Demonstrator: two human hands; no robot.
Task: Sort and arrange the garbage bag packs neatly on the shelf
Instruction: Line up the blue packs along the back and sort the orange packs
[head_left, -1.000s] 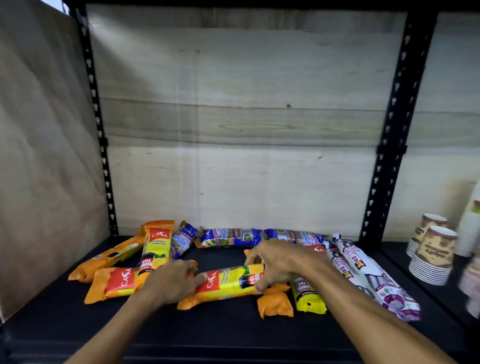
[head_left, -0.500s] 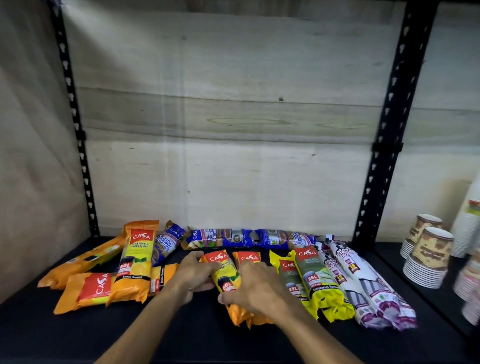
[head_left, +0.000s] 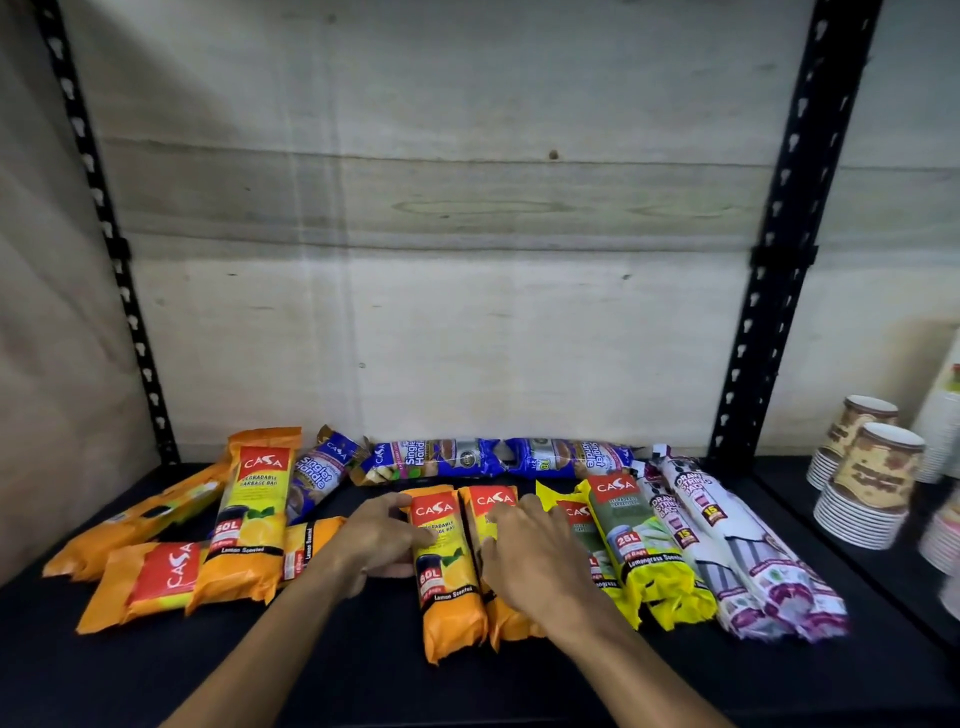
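Two orange Casa garbage bag packs lie side by side, lengthwise, at the middle of the black shelf (head_left: 337, 675). My left hand (head_left: 382, 540) grips the left edge of the left orange pack (head_left: 447, 571). My right hand (head_left: 535, 556) lies across the right orange pack (head_left: 491, 504), thumb on the seam between the two. To their right lie yellow-green packs (head_left: 641, 556) and white-purple drawstring packs (head_left: 743, 551). Blue single-handle packs (head_left: 431, 460) run along the back. Three more orange packs (head_left: 254, 519) lie crossed in a heap at the left.
Stacks of paper cups (head_left: 872, 473) stand on the neighbouring shelf at the right, past a black upright post (head_left: 779, 260). A second post (head_left: 104, 234) rises at the left. Wooden panels close the back and the left side.
The orange pack that lay crosswise under both hands has been turned to point front to back and pushed next to a second orange pack. The view has moved closer.
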